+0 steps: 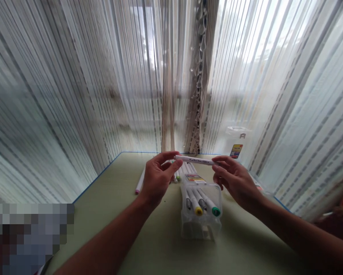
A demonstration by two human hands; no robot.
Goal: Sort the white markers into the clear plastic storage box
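A white marker pen point(194, 160) is held level above the table, one end pinched by my left hand point(157, 178) and the other by my right hand point(234, 178). Both hands have their fingers closed on it. Below them stands a clear plastic marker case point(200, 219) lying open toward me, with three markers inside showing grey, yellow and green caps. Several more white markers point(185, 170) lie on the table behind the case.
A single pink-tipped marker point(139, 182) lies left of my left hand on the pale green table point(111, 206). A clear lidded container point(237, 143) stands at the back right. Striped sheer curtains surround the table on three sides.
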